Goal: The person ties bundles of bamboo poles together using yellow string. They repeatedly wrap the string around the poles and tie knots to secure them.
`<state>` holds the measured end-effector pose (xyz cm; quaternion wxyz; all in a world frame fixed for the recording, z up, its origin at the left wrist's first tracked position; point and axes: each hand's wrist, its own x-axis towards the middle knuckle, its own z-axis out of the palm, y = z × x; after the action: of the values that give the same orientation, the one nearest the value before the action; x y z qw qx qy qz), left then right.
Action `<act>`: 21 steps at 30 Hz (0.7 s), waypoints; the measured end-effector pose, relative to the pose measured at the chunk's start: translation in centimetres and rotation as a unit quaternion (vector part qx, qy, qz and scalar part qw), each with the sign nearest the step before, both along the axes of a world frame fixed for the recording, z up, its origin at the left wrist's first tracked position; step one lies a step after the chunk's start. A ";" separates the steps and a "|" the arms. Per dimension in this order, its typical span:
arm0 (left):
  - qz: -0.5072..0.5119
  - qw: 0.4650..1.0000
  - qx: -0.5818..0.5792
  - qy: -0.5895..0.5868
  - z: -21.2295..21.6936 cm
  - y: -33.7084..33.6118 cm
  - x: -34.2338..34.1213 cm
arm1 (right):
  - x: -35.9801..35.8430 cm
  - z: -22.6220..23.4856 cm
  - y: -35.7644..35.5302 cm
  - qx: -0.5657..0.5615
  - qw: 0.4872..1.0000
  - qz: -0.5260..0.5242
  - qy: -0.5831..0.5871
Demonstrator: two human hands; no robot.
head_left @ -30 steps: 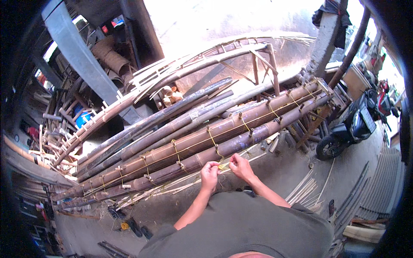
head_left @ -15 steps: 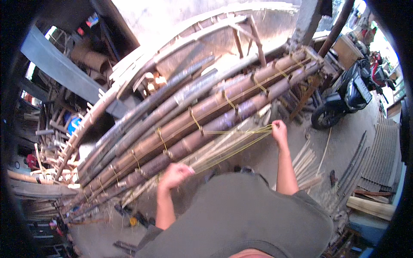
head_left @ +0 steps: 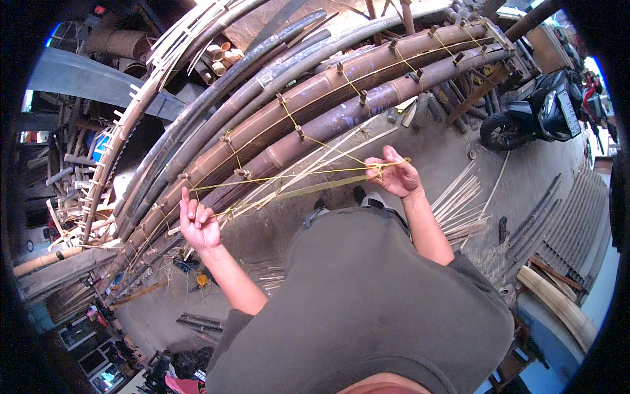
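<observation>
Yellow string (head_left: 289, 176) is stretched in long strands between my hands, above the floor and in front of two long brown bamboo poles. My left hand (head_left: 201, 224) has its index finger raised with the string drawn against it; the other fingers are loosely curled. Several strands are gathered in my right hand (head_left: 396, 176), between thumb and fingers, and a short loop sticks out past it. From the right hand one strand runs up to a peg on the nearer bamboo pole (head_left: 315, 118). String is also laced zigzag between pegs along this pole and the farther bamboo pole (head_left: 256, 121).
Grey poles (head_left: 236, 98) lie behind the bamboo. Thin bamboo strips (head_left: 459, 203) are spread on the floor at right. A motorcycle (head_left: 538, 118) stands at far right, near corrugated sheets (head_left: 577, 230). A curved rack with short pegs (head_left: 121, 144) is at left.
My left hand has moved left and away from me, its index finger now raised. My right hand has moved slightly left and turned. The strands between them are longer, and the view has shifted.
</observation>
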<state>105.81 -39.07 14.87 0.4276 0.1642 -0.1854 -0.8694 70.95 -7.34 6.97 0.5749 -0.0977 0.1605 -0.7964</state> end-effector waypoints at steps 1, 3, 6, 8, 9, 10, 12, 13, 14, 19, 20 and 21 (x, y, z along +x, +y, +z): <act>0.015 0.999 -0.005 -0.033 -1.4 -0.7 1.4 | 0.3 0.6 -0.1 0.013 0.999 0.001 -0.031; 0.070 0.994 0.045 -0.070 -3.8 -1.6 4.4 | -0.5 0.0 -0.3 -0.022 0.993 -0.005 -0.112; 0.151 0.974 0.128 -0.111 -6.5 -1.8 8.9 | -0.5 1.4 1.1 0.080 0.990 0.090 0.067; 0.203 0.957 0.184 -0.100 -7.9 -1.5 11.1 | -0.6 1.6 2.1 0.105 0.965 0.188 0.149; 0.249 0.936 0.213 -0.130 -8.9 -1.4 12.0 | -0.6 1.3 2.7 0.071 0.973 0.181 0.126; 0.294 0.911 0.241 -0.160 -9.9 -1.4 12.7 | -0.5 0.9 3.3 0.037 0.979 0.173 0.102; 0.370 0.866 0.267 -0.205 -11.4 -1.0 15.0 | -1.1 -0.8 6.0 -0.009 0.998 0.043 0.054; 0.403 0.848 0.264 -0.222 -12.0 -0.4 17.1 | -2.5 -1.7 8.4 0.050 0.997 -0.016 0.054; 0.445 0.820 0.251 -0.258 -13.6 -0.1 20.9 | -4.0 -2.3 11.0 0.107 0.990 -0.075 0.052; 0.386 0.774 0.250 -0.434 -16.2 0.6 26.8 | -10.5 -5.5 21.6 0.435 0.856 -0.271 0.062; 0.277 0.819 0.223 -0.450 -17.3 0.1 27.1 | -10.8 -6.6 23.2 0.543 0.797 -0.238 0.115; 0.216 0.815 0.223 -0.489 -17.9 0.7 23.5 | -10.4 -7.9 23.7 0.639 0.722 -0.200 0.172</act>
<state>129.28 -38.40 -2.99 0.4095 0.6941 -0.1306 -0.5775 60.56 16.34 -0.95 0.2903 0.1919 0.7437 -0.5708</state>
